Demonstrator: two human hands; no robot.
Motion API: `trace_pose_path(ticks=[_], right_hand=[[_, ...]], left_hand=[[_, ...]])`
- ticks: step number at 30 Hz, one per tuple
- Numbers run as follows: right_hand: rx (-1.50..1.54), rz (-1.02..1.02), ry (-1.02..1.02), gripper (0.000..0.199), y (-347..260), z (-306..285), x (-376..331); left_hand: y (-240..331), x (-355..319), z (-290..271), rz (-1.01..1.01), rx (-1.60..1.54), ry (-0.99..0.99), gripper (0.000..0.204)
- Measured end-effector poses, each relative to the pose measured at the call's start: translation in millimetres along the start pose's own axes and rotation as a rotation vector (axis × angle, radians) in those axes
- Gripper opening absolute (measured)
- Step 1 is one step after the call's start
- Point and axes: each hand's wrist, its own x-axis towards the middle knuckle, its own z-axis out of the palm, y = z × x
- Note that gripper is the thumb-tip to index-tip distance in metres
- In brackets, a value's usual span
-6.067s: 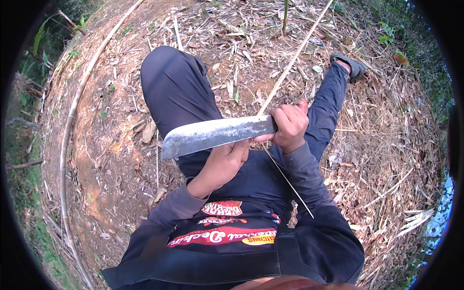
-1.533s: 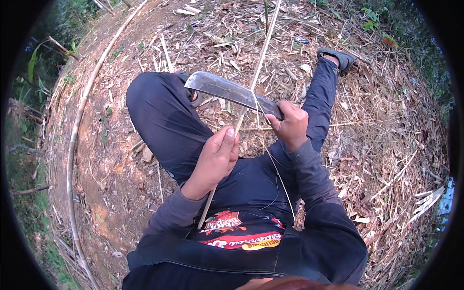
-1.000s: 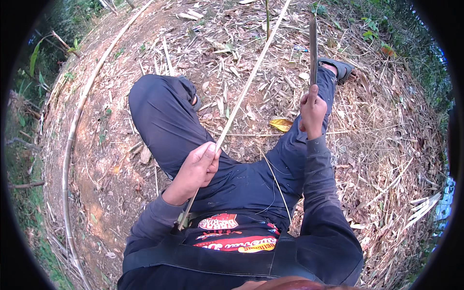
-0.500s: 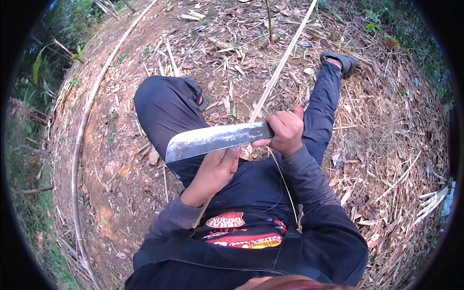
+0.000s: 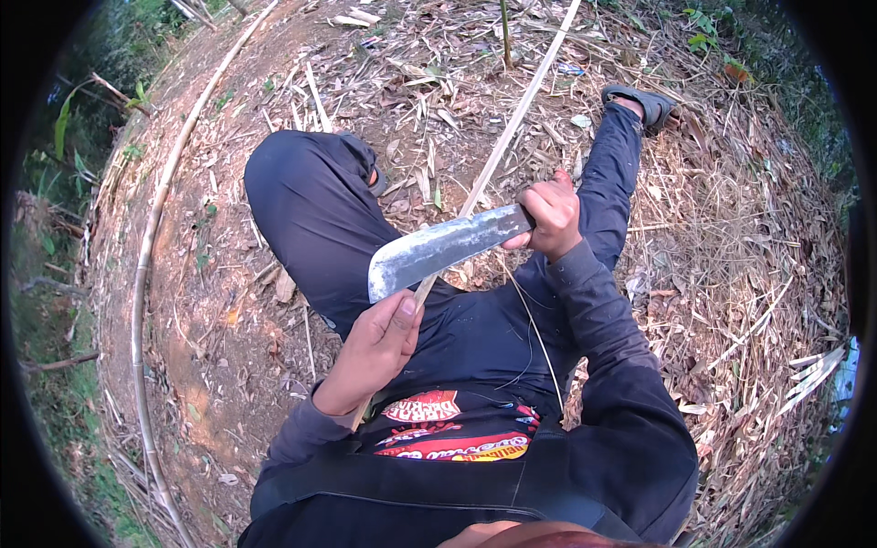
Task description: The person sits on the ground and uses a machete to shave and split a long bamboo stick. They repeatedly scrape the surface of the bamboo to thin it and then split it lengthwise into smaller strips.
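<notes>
- Bamboo strip, long, thin and pale, runs from the person's lap up and away across the ground toward the top edge of the view, passing between the two legs.
- Its near end lies under the left hand, which is wrapped around it with fingers curled and thumb pressed along the top, just above the lap.
- A wide knife with a grey, worn blade lies across the strip, its blunt tip pointing to the person's left and sitting just above the left thumb.
- The right hand is closed tight around the knife's handle, which is hidden inside the fist.
- The blade appears to touch the strip where the two cross, close beside the left hand.
- The person sits on the ground, left knee bent up, right leg stretched out toward the upper right with a dark sandal on the foot.
- A long bamboo pole curves along the left side of the bare earth.
- Dry leaves and bamboo scraps cover the ground on the right.
</notes>
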Motion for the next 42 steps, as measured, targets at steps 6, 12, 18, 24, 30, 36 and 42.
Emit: trace_pose_path(ticks=[6, 12, 18, 24, 30, 36, 42], right_hand=[[-0.210, 0.557, -0.028, 0.055, 48, 11, -12], [-0.008, 0.360, -0.041, 0.054, -16, 0, -3], [-0.194, 0.842, 0.013, 0.067, 71, -22, 7], [-0.131, 0.795, -0.055, 0.058, 69, -10, -19], [-0.245, 0.905, -0.191, 0.064, 97, -22, -9], [-0.474, 1.387, -0.016, 0.092, 228, -45, -63], [-0.194, 1.364, -0.255, 0.092, 138, -36, -35]], left_hand=[[-11, -9, -9, -0.124, -0.241, -0.015, 0.032], [-20, 0, -2, -0.124, -0.191, -0.077, 0.031], [-30, -26, -12, -0.157, -0.100, -0.114, 0.030], [-49, -33, -22, -0.232, -0.200, -0.122, 0.030], [-36, -59, -33, -0.233, -0.133, -0.066, 0.030], [-43, -70, -39, -0.168, -0.232, 0.061, 0.030], [-17, -2, -22, 0.045, -0.109, 0.135, 0.029]])
